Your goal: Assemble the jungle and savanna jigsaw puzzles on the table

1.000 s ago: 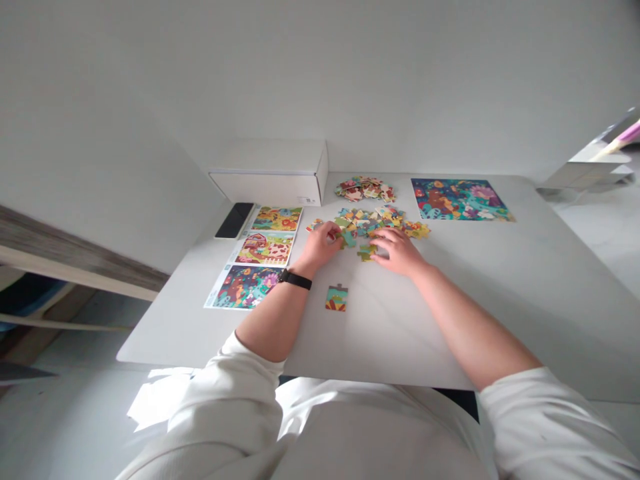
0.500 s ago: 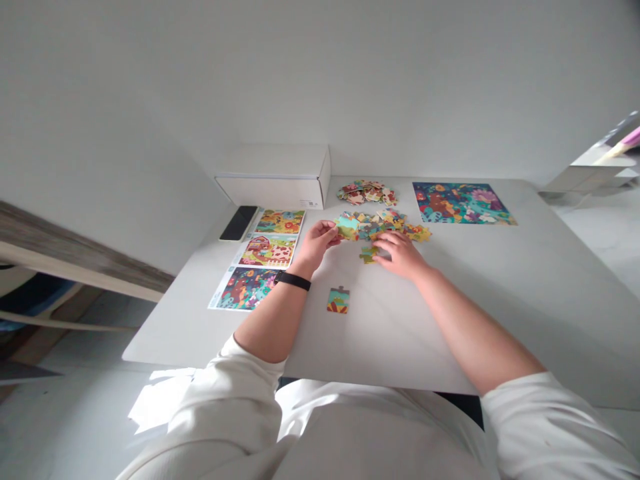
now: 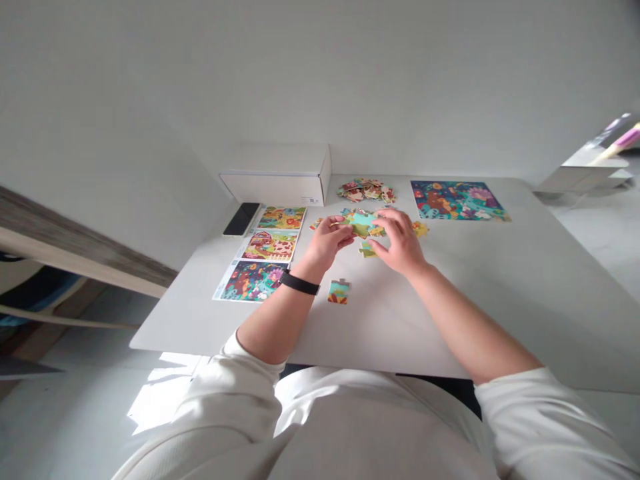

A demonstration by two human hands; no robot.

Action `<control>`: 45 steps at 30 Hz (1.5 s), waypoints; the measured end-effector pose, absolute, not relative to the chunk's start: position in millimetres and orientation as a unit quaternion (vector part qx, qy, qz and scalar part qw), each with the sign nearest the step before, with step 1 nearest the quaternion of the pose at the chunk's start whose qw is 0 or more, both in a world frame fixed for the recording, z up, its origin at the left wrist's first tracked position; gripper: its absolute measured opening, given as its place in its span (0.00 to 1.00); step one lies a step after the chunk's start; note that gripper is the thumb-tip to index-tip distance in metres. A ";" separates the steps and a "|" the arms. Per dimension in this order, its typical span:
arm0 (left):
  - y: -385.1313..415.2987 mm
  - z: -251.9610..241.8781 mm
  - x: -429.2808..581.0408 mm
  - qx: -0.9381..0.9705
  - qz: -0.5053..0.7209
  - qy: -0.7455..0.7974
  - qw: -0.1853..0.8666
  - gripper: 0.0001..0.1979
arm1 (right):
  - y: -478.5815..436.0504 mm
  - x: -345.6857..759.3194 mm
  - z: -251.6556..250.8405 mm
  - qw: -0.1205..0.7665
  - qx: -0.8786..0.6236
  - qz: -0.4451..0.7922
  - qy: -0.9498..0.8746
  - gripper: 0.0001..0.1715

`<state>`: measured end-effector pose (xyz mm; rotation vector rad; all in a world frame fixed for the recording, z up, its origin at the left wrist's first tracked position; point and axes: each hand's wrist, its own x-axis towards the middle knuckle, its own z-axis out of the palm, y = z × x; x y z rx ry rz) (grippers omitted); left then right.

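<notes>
My left hand [image 3: 327, 240], with a black band on its wrist, is closed on a teal-and-green puzzle piece [image 3: 361, 224] above the loose pile. At that piece's right edge is my right hand [image 3: 400, 241], its thumb and fingers apart; whether a fingertip touches the piece I cannot tell. Yellow puzzle pieces [image 3: 420, 229] show beyond the right hand, and the rest of this pile is partly covered. A green piece [image 3: 367, 249] lies just below the right thumb. Closer to me, a single piece with a teal top and red-orange bottom [image 3: 339, 292] lies flat.
Behind the hands sits a second pile of puzzle pieces [image 3: 367, 190]. A dark colourful picture [image 3: 457, 200] lies at the back right. On the left are a sheet with three pictures [image 3: 270, 245], a phone [image 3: 242, 219] and a white box [image 3: 273, 188].
My left hand has moved right, bringing the teal-and-green piece over the pile. My right hand has risen from the table pieces to that piece, its fingers spread wider.
</notes>
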<state>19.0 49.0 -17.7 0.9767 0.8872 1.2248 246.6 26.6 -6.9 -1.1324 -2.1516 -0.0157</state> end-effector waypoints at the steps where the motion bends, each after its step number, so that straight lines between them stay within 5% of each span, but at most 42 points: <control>1: 42.7 -14.9 22.8 0.428 0.536 0.382 0.619 0.25 | 22.8 244.7 -2.1 0.345 -0.436 -0.009 -0.831 0.28; 10: -6.9 -10.5 9.7 0.549 0.496 0.385 0.552 0.29 | -20.1 243.4 9.1 0.307 -0.415 0.021 -0.856 0.20; 16: -16.9 -25.5 -35.7 0.750 0.365 0.461 0.304 0.12 | -43.3 252.3 -23.9 0.272 -0.360 0.086 -0.888 0.19; 20: -22.8 -34.4 -43.0 0.822 0.284 0.440 0.222 0.09 | -51.2 252.6 -48.6 0.265 -0.350 0.127 -0.890 0.20; 30: -21.9 -33.2 -51.5 0.871 0.166 0.408 0.217 0.13 | -54.1 249.6 -53.6 0.243 -0.342 0.125 -0.899 0.18; 45: -23.3 -33.5 -50.1 0.868 0.154 0.416 0.223 0.11 | -56.6 243.3 -58.8 0.208 -0.337 0.120 -0.910 0.17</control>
